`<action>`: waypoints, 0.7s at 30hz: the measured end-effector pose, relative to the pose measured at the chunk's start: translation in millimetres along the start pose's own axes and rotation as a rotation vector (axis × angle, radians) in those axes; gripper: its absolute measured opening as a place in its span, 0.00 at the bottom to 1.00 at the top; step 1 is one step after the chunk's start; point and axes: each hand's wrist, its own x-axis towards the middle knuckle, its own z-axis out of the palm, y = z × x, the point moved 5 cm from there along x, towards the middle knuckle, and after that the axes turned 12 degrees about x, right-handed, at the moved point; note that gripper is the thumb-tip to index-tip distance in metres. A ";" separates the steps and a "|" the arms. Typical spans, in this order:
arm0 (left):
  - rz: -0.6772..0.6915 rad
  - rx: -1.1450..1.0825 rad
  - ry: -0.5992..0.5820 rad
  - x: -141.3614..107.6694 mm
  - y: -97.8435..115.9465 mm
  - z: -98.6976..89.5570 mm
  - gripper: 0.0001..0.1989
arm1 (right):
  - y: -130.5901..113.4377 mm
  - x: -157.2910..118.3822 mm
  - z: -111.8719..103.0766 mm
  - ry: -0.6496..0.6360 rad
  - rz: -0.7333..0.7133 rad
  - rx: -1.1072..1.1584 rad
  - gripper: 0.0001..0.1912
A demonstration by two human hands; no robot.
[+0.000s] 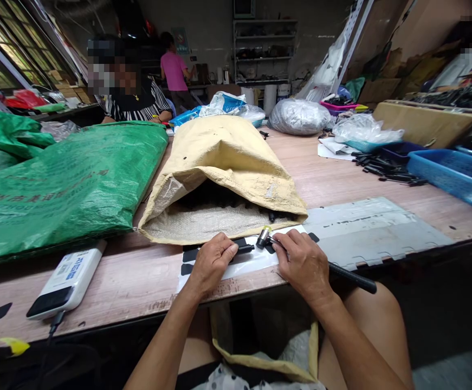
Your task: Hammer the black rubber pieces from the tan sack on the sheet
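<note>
My right hand (304,265) is closed round a small hammer with a black grip (355,277); its metal head (264,237), yellow at one end, is up between my hands. In my left hand (215,260), thumb and fingers pinch a thin black rod-like part (244,249) whose tip points at the hammer head. Beneath both lies a white sheet (252,264) with black rounded patches. Just beyond, a pale yellow woven sack (227,146) lies on its side, its mouth toward me and dark parts inside.
A green woven sack (77,179) and a white power bank (67,279) with a cable are at left. At right are a grey plate (374,230), black parts (386,169) and a blue basket (455,173). A second sack (264,363) hangs open at my lap. A person sits across the table.
</note>
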 end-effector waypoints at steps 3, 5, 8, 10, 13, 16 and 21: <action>0.003 0.017 0.010 -3.1 5.1 -3.0 0.19 | -0.6 0.1 -0.6 0.000 0.000 -0.001 0.09; 0.022 0.021 0.001 -13.2 18.0 -5.7 0.17 | -0.6 0.5 -0.5 -0.006 0.003 -0.001 0.09; 0.099 -0.034 -0.128 -41.6 49.5 0.3 0.13 | -0.1 1.2 0.3 -0.017 0.012 -0.007 0.09; 0.153 -0.058 -0.307 -65.0 67.4 17.3 0.10 | 0.3 1.2 0.8 -0.025 0.017 -0.010 0.10; 0.117 0.027 -0.534 -92.8 64.2 59.4 0.09 | 0.4 0.8 0.9 -0.024 0.021 -0.004 0.10; -0.115 0.178 -0.671 -106.0 21.3 108.3 0.14 | -0.3 0.6 0.3 -0.015 0.019 0.001 0.09; -0.276 0.291 -0.714 -110.5 -33.5 151.2 0.23 | -0.9 1.6 0.1 -0.012 0.020 0.000 0.09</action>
